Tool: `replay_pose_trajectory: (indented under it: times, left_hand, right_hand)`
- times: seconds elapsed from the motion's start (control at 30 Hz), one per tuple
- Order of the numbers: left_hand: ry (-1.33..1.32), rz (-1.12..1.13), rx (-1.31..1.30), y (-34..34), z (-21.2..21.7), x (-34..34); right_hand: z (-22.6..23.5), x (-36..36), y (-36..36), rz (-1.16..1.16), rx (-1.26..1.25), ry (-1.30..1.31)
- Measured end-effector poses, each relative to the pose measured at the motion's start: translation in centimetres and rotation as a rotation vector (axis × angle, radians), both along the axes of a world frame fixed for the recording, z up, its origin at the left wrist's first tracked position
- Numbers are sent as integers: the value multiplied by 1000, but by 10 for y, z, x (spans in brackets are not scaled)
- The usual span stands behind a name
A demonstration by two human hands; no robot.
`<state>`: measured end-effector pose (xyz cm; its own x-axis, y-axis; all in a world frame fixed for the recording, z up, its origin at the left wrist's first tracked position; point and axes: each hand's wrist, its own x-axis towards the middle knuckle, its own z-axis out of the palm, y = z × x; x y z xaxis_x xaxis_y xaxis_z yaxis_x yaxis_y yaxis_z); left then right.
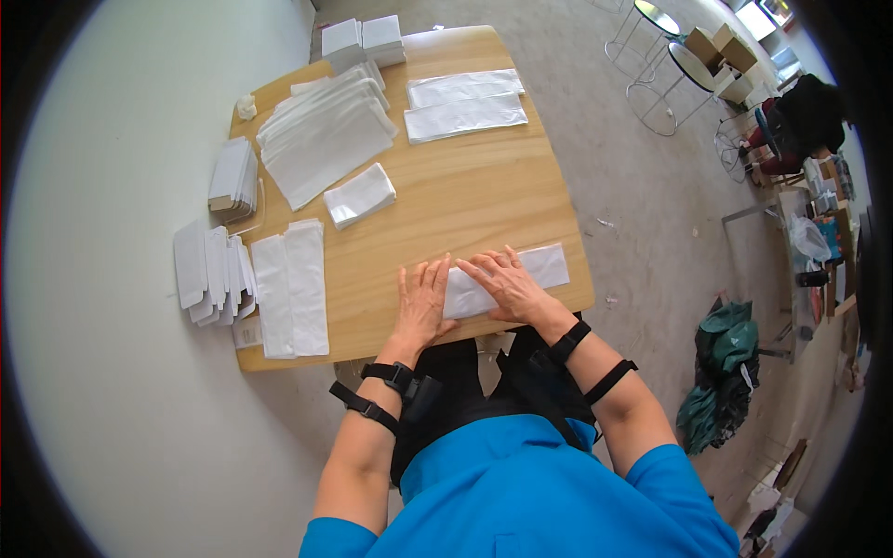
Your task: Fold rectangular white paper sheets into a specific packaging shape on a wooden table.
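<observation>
A long white folded strip (543, 265), thin and flat like a folded bag or sheet, lies near the front edge of the wooden table. My right hand (507, 286) rests across its middle, fingers stretched and slightly bent. At the strip's left end is my left hand (425, 299), palm down with its fingers extended; the tips point away from me. Both hands are open and press or touch rather than grip. Part of the strip is hidden beneath the right hand. To the left lies a pair of similar folded strips (290, 290).
On the wooden table (465, 195) are a small folded white stack (360, 195), a fanned pile of white sheets (326, 135) and more strips (465, 116). White boxes (361, 39) stand at the back; flat white cartons (212, 274) line the left edge by the wall. A person (805, 116) sits far right.
</observation>
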<state>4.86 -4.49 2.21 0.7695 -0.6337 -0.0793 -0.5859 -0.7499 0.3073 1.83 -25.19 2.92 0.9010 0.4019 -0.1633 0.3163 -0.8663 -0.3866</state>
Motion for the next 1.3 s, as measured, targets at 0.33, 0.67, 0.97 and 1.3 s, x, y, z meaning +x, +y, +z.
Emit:
replay_pose_trajectory:
  times: [0.33,0.67,0.97,1.3]
  left_hand:
    - [57,17,-69,1,-4,3]
    - [405,310,-609,-48,14,-17]
    - [386,328,-445,-68,-19,-14]
    - [347,278,-309,-72,-16,-18]
  right_hand:
    - [-9,1,-10,3,203,-69]
    - [-23,-34,-58,-1117,346,-159]
    - [-47,-40,-63,-1275,221,-226]
    - [-25,-42,-53,-1213,994,-305]
